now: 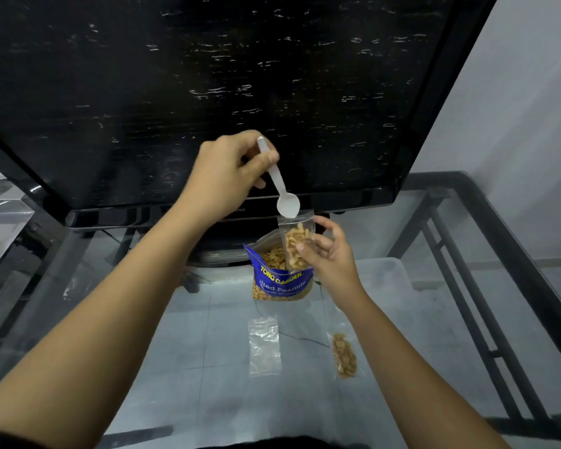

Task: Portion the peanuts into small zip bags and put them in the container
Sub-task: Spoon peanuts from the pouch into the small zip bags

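The task looks partly done. One filled small bag (344, 355) lies on the glass desk (188, 367), with an empty bag (264, 345) beside it. The right hand (329, 254) pinches a half-full zip bag (297, 243) above the open peanut packet (280, 277), while the left hand (229, 171) grips a white spoon (280, 186) at its mouth. No container is clearly in view, so storing remains.

Setting: home living room | Evidence: large flat-screen television (208, 92) standing along the far edge of a glass-topped table (188, 367) (black metal frame) | plain white wall (525, 108) at right | tiled floor (557, 280) seen through the glass | retail peanut bag (280, 281) on the glass, domestic snack stock
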A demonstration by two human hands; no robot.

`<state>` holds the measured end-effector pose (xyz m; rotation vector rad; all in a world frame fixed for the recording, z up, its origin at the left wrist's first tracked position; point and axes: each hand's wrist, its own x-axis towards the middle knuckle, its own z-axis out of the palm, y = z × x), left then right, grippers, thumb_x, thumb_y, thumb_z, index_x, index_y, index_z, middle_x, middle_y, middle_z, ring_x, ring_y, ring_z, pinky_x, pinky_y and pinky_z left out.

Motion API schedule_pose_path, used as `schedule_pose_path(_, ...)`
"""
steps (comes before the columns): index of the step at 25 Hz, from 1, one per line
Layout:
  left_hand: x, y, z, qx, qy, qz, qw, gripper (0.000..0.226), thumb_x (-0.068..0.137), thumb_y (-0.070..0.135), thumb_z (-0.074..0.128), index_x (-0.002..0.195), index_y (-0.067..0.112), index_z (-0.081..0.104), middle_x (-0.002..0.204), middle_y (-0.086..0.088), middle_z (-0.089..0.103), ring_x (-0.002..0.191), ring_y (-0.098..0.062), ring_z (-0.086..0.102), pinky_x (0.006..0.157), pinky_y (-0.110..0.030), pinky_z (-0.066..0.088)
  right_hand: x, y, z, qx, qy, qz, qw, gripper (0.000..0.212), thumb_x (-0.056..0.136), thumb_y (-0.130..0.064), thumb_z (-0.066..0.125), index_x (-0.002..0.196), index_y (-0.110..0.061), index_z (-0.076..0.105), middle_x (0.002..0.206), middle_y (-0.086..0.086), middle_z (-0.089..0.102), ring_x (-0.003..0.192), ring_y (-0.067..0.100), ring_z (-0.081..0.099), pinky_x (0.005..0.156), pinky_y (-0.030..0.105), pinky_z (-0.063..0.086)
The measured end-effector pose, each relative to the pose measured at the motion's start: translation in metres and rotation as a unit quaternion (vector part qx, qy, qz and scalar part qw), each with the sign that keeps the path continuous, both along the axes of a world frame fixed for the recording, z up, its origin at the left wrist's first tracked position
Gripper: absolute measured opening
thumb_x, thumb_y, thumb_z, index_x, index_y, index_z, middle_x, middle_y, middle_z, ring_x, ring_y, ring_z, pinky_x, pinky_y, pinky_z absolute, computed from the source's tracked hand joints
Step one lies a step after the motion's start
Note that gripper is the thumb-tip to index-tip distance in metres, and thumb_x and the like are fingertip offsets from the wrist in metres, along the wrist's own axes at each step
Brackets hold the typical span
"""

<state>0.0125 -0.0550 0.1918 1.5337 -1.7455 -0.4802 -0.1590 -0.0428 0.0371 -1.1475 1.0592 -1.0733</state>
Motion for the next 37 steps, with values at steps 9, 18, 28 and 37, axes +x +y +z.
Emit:
schedule_pose_path(9, 0.013, 0.001, -0.135, 0.190, 0.146, 0.153, 0.959, 0.011, 0.086, 0.024, 0.064, 0.092, 0.016, 0.069, 0.081, -0.004, 0.067, 0.074, -0.014, 0.064, 0.073, -0.030, 0.051, -0.035, 0.057, -0.028, -0.018, 0.124, 0.001, 0.992, 0.029, 0.085, -0.007, 0.064, 0.100, -0.031, 0.060, 0.103, -0.012, 0.066, 0.092, 0.001, 0.063, 0.078, 0.011, 0.049)
schedule_pose_path(18, 0.016, 0.079, -0.245, 0.245, -0.007, 0.161, 0.956, 0.033, 0.089, 0.019, 0.059, 0.119, 0.006, 0.058, 0.119, -0.017, 0.058, 0.100, -0.031, 0.061, 0.085, -0.028, 0.041, -0.056, 0.097, -0.111, 0.078, 0.313, 0.056, 0.945, 0.033, 0.082, -0.005, 0.064, 0.113, -0.017, 0.057, 0.098, 0.004, 0.065, 0.084, 0.016, 0.065, 0.077, 0.028, 0.056)
schedule_pose_path(28, 0.004, 0.101, -0.280, 0.238, -0.314, 0.037, 0.918, 0.035, 0.089, 0.023, 0.057, 0.123, 0.016, 0.054, 0.130, -0.007, 0.054, 0.120, -0.028, 0.045, 0.098, -0.043, 0.035, -0.055, 0.101, -0.131, -0.057, 0.556, 0.074, 0.826, 0.037, 0.086, -0.022, 0.061, 0.122, -0.015, 0.056, 0.139, 0.010, 0.040, 0.120, 0.030, 0.041, 0.098, 0.038, 0.040)
schedule_pose_path(37, 0.008, 0.100, -0.245, 0.270, -0.221, -0.013, 0.937, 0.010, 0.084, 0.023, 0.060, 0.093, 0.017, 0.061, 0.099, 0.000, 0.066, 0.098, -0.021, 0.057, 0.085, -0.036, 0.041, -0.050, 0.105, -0.118, -0.104, 0.510, 0.077, 0.851, 0.031, 0.092, -0.027, 0.054, 0.118, -0.012, 0.058, 0.127, 0.010, 0.052, 0.115, 0.026, 0.047, 0.096, 0.038, 0.044)
